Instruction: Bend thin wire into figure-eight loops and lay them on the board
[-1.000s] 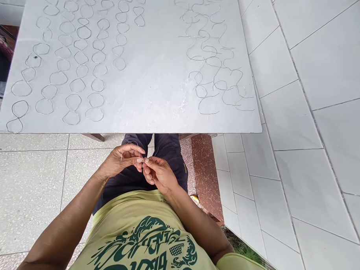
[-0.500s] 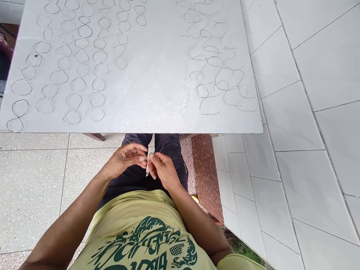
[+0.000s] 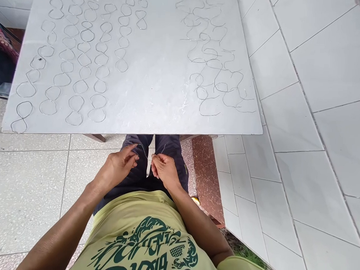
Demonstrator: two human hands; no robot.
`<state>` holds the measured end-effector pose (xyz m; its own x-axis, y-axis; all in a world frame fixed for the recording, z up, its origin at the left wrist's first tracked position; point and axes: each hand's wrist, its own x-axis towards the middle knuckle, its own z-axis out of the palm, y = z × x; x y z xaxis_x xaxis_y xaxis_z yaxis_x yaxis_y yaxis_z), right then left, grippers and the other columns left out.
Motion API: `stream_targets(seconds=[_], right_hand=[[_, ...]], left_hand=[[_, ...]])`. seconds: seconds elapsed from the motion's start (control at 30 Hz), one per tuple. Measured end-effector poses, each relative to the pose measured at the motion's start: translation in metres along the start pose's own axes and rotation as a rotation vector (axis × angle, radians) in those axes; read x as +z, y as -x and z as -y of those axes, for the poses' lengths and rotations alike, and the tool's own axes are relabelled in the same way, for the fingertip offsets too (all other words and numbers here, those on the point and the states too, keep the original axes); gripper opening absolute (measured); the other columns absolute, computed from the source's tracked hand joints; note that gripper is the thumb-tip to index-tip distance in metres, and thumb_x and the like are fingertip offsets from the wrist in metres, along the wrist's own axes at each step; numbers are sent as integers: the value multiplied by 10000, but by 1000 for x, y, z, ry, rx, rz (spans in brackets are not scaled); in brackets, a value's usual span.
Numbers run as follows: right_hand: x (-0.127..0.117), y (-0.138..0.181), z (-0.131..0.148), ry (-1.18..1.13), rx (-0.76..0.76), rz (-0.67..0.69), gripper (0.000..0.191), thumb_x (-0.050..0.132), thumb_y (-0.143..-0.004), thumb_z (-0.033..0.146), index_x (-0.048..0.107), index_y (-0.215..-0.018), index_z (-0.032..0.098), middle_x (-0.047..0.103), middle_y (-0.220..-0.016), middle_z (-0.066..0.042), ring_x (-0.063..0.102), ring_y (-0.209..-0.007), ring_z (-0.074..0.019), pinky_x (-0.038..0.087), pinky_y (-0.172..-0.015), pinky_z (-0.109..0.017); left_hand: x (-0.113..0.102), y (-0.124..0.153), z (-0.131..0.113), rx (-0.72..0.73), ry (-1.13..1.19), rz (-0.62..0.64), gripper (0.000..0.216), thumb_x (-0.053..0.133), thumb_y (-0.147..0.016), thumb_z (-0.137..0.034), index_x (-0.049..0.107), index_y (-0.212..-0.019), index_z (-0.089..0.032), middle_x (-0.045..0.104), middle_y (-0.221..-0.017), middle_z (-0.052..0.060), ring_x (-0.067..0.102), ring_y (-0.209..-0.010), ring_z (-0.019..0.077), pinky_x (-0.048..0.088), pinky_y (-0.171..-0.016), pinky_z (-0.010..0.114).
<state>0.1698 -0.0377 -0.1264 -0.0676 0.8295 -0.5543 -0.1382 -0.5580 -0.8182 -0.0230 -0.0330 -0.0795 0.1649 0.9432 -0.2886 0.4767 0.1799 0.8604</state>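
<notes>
Over my lap, my right hand [image 3: 164,168] is closed in a pinch on a thin bent wire [image 3: 144,151]. One end of the wire sticks up above the right fingers, and the other part curves left toward my left hand [image 3: 121,164]. My left index finger is stretched out, its tip at or close to the wire's left end; whether it touches I cannot tell. The left thumb is apart from that fingertip, and the other left fingers are partly curled and partly hidden. Both hands are just below the table's near edge.
On the white table [image 3: 158,91], several figure-eight wire loops [image 3: 76,109] lie in columns at left. Several open, curved wires [image 3: 210,106] lie in overlapping columns at right. A white tiled wall [image 3: 301,115] runs along the right side.
My left hand has moved left, away from my right hand, and its fingers have opened off the wire. The right hand keeps its pinch, nearly in place.
</notes>
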Motion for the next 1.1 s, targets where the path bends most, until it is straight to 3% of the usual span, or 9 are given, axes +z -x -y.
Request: stream_targets(seconds=[0.1,0.23,0.43,0.5,0.6,0.73,0.83,1.1], right_hand=[[1,0,0,-19,22,0,388,666,-860,498,555,-635,203,528,-477,44,423,-348,-75,262,-336,-213],[-2,0,1,1,0,-10,411,683,-851,532,556,-639,204,522,-483,45,424,-364,-75,281,-348,-213],[-5,1,-1,18,-51,1,420,671,-874,530,552,-637,204,507,-474,51,409,-367,-72,294,-364,-213],[-4,1,-2,7,-61,-4,415,666,-882,525,558,-643,203,512,-478,50,411,-369,-72,300,-366,-212],[-1,1,-1,-25,-50,-26,410,675,-878,528,570,-655,199,525,-491,47,418,-372,-72,308,-364,-210],[2,2,-1,-30,-39,-46,410,679,-876,526,573,-656,196,531,-497,46,426,-370,-71,319,-365,-208],[4,3,-4,-10,-61,-27,415,664,-891,534,586,-665,193,532,-497,47,426,-365,-69,320,-361,-208],[7,-1,-8,-3,-72,-6,465,640,-904,595,613,-684,186,549,-494,35,440,-345,-76,304,-344,-211]], left_hand=[[5,0,4,48,-262,-95,455,575,-986,-374,604,-1401,-189,772,-857,84,751,-763,272,570,-765,363],[-2,0,8,109,-412,-40,568,606,-928,-290,541,-1463,-113,748,-744,94,723,-672,286,549,-709,348],[-24,-11,4,180,-497,60,583,590,-928,-262,538,-1493,-126,788,-892,141,732,-730,287,564,-747,363],[-25,-17,3,167,-384,46,565,607,-957,-330,549,-1498,-177,796,-973,136,749,-806,285,579,-776,365],[-17,-24,1,71,-10,58,561,679,-939,-441,593,-1449,-225,787,-1064,108,752,-865,260,613,-779,369],[-2,-28,-3,-74,461,142,540,765,-876,-484,667,-1318,-188,745,-1215,126,706,-722,164,629,-691,344],[4,-31,-4,-123,598,144,460,731,-907,-501,717,-1221,-166,767,-1134,120,643,-602,112,604,-633,309],[9,-33,-6,-150,666,186,418,653,-952,-557,725,-987,-147,767,-902,89,734,-723,192,624,-717,347]])
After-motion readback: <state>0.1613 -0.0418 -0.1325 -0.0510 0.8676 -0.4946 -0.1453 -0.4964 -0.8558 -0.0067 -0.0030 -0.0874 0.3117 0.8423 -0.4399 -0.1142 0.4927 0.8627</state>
